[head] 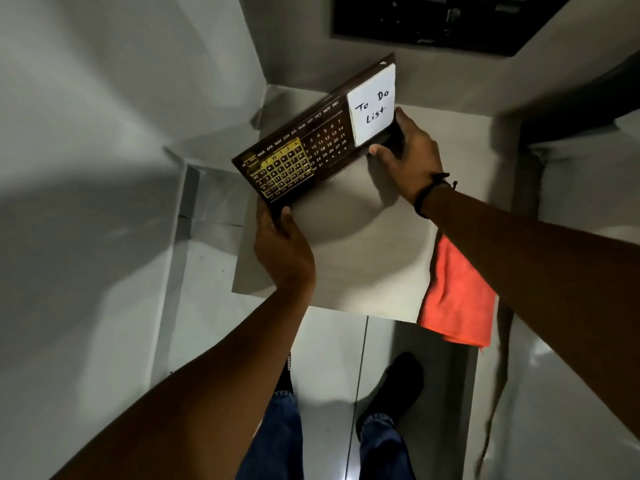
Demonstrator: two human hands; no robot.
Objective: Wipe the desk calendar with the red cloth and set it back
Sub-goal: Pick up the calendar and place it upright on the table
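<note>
The desk calendar [311,147] is a dark brown board with gold date grids, month names and a white "To Do List" note pad at its right end. It is tilted, held above the small pale table top [346,237]. My left hand [282,247] grips its lower left corner. My right hand [410,161] grips its right end below the note pad. The red cloth [457,299] lies draped over the table's right front corner, under my right forearm, and neither hand touches it.
Pale walls close in on the left and behind the table. A dark framed panel [443,22] hangs at the top. My legs and a dark shoe [398,386] stand on the glossy tiled floor in front of the table.
</note>
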